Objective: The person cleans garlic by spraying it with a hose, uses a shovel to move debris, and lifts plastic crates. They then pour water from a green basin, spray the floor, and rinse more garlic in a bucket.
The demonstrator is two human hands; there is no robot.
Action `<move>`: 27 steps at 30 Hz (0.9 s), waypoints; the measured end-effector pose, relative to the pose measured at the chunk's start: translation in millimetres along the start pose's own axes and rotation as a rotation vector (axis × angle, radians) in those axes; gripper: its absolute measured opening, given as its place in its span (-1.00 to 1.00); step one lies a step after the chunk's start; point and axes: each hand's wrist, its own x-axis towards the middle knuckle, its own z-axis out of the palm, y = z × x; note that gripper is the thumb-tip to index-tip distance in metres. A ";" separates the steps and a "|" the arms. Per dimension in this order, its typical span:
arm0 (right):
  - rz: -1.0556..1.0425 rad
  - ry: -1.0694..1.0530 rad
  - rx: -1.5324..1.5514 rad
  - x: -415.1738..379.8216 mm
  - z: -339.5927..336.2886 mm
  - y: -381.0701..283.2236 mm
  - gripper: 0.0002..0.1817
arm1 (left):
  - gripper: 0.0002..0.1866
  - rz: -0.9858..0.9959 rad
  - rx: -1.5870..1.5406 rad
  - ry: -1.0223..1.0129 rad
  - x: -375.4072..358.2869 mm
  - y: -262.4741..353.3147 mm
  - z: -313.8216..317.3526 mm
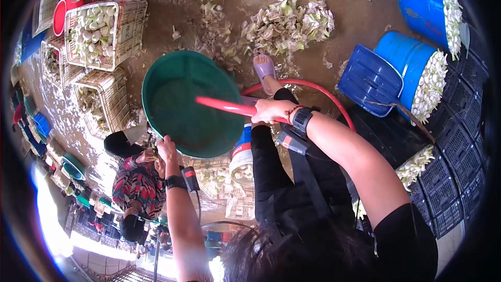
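The left hand point(167, 150) grips a round green plastic tub point(172, 81). To its right, the right hand point(272, 110) clasps a red flexible hose point(227, 106).

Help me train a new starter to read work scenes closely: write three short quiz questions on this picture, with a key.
1. What does the right hand hold?
2. True or false: the left hand is touching a blue drum.
3. What colour is the slipper beside the leafy pile?
A) yellow
B) purple
C) green

Key:
1. A red hose, its end pointing over the green tub.
2. False; it is at the rim of the green tub.
3. B.
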 end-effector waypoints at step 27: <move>-0.407 0.033 -0.162 -37.8 39.0 -16.4 -0.67 | -0.95 0.054 -0.624 -0.160 -27.5 27.3 -29.6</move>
